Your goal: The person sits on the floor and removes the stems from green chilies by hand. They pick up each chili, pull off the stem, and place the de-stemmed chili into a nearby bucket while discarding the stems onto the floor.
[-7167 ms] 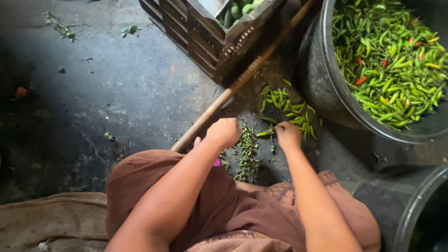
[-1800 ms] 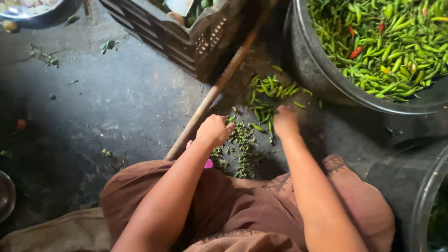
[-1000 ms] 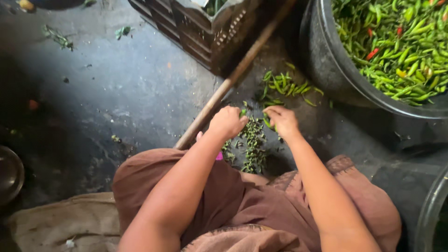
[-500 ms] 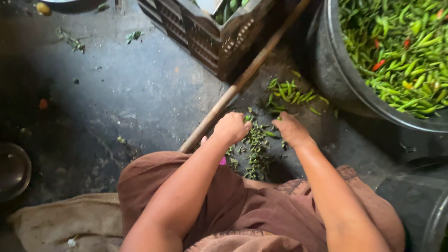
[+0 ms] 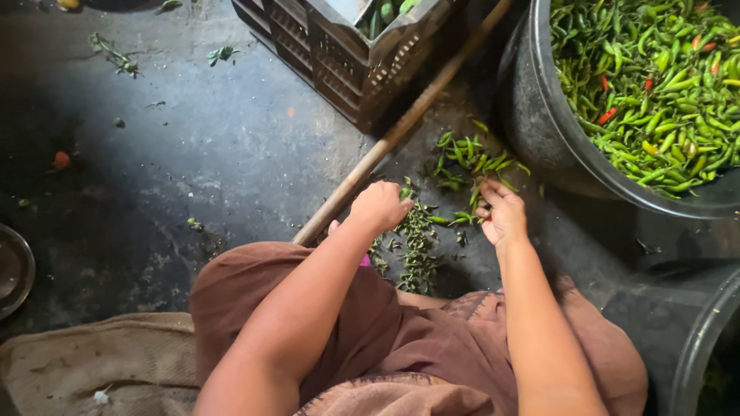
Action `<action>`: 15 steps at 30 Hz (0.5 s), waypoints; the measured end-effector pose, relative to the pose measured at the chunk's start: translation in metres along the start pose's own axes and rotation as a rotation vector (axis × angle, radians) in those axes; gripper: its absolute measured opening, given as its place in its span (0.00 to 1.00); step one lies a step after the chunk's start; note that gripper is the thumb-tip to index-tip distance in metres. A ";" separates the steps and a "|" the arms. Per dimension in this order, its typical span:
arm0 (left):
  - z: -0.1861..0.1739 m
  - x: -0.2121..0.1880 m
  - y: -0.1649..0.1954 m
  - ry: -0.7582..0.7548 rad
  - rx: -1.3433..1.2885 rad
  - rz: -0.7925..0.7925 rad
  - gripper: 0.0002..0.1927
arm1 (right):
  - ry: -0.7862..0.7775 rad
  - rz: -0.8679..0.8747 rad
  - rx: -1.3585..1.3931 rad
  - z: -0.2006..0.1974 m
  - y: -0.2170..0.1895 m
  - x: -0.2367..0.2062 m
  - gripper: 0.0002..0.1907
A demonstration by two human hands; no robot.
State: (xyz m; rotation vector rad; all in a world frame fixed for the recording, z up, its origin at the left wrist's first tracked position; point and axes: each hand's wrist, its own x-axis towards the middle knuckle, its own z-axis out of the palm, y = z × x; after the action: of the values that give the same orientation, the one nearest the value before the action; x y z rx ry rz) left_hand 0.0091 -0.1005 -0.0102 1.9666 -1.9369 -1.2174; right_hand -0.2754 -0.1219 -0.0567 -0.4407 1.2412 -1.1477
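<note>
Your left hand is curled into a loose fist, its fingers pinching a small green chilli piece at the knuckles' 3 o'clock side. Your right hand rests low on the floor, fingers pressed together on green chillies at the near edge of the small chilli heap, which lies at 12 o'clock from that hand. Between your 2 hands, running toward 6 o'clock, lies a strip of plucked green stems on the dark concrete. A wooden stick slants from beside your left hand up toward 1 o'clock, passing under the dark plastic crate. At 2 o'clock stands a large black tub heaped with green chillies and a few red ones. Your brown garment covers your knees at 6 o'clock, and a burlap sack lies at 8 o'clock.
</note>
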 end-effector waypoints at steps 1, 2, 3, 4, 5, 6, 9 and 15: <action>0.000 0.000 -0.001 0.008 0.000 0.007 0.24 | 0.008 0.007 0.013 0.000 0.002 0.000 0.05; 0.001 0.000 -0.001 0.014 0.001 0.014 0.24 | -0.011 0.027 0.008 -0.001 0.004 0.000 0.05; 0.001 0.000 -0.001 0.012 0.005 0.013 0.24 | -0.028 0.046 0.004 -0.002 0.006 0.000 0.05; 0.002 0.000 -0.001 0.010 0.009 0.014 0.24 | -0.046 0.064 0.000 -0.003 0.006 0.001 0.04; 0.002 0.000 -0.001 0.009 0.014 0.014 0.24 | -0.043 0.049 -0.022 -0.003 0.005 0.001 0.03; 0.002 0.000 -0.001 0.002 0.013 0.006 0.24 | -0.040 0.033 -0.043 -0.002 0.005 0.001 0.02; 0.001 -0.001 0.000 0.000 0.014 -0.008 0.24 | -0.039 -0.023 -0.109 0.002 0.007 0.000 0.03; -0.003 -0.003 0.002 0.001 -0.003 -0.049 0.24 | -0.151 -0.040 -0.722 0.039 0.031 -0.014 0.06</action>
State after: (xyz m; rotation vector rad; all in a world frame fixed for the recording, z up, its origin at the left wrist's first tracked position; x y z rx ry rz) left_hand 0.0095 -0.0995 -0.0052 2.0245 -1.8961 -1.2294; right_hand -0.2260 -0.1084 -0.0614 -1.0715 1.4949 -0.6495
